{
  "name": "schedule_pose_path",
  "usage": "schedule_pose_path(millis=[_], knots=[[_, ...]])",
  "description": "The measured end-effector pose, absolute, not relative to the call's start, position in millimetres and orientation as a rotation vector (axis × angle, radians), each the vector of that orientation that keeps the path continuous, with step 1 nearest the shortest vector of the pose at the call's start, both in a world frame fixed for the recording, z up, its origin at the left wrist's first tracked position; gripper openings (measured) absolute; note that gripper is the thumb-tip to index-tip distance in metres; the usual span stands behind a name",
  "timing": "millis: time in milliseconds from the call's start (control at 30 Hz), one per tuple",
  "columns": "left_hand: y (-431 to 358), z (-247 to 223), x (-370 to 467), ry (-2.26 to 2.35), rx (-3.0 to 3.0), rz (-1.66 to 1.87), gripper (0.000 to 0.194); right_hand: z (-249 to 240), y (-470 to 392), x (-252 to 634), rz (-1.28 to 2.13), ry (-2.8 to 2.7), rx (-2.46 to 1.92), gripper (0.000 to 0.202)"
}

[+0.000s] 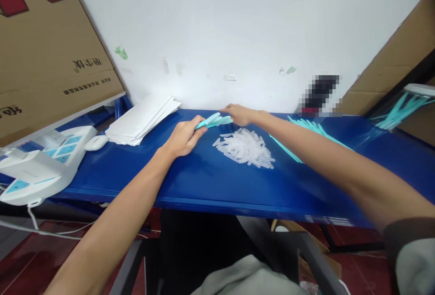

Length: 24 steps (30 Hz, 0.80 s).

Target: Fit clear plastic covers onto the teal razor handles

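My left hand [186,137] is closed around a small bunch of flat teal strips [214,121], held above the table and fanned toward the right. Just beyond their far ends is my right hand [240,114], fingers bent together at the strip tips; whatever is between its fingers is hidden. A loose heap of small translucent white sleeve-like pieces [247,148] lies on the table below my right hand. More teal strips [311,126] lie partly under my right forearm.
The blue table [204,181] runs along a white wall. At left are a white power strip [64,150], a white earbud-type case [96,142], stacked white paper sheets [142,120] and a large carton [50,50]. More teal strips [401,111] hang at far right.
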<state>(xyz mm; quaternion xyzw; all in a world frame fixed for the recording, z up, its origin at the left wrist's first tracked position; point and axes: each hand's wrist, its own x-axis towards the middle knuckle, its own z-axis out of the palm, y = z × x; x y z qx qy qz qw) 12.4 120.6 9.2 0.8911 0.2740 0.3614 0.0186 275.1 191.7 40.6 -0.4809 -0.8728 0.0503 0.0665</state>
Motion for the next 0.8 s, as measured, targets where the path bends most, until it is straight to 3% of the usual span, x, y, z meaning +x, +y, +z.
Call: schedule_pose_path(millis=[233, 467, 800], knots=[[124.2, 2.3, 14.9, 1.098, 2.684, 1.29, 0.026, 27.8, 213.6, 258.8, 0.045, -2.927, -1.435, 0.019], [130.2, 1.2, 17.8, 1.382, 2.249, 1.449, 0.033, 22.8, 193.4, 253.9, -0.288, -3.049, -1.42, 0.025], [135.7, 1.2, 16.8, 1.186, 1.896, 1.487, 0.048, 41.0, 187.6, 253.7, -0.469, -3.046, -1.465, 0.034]])
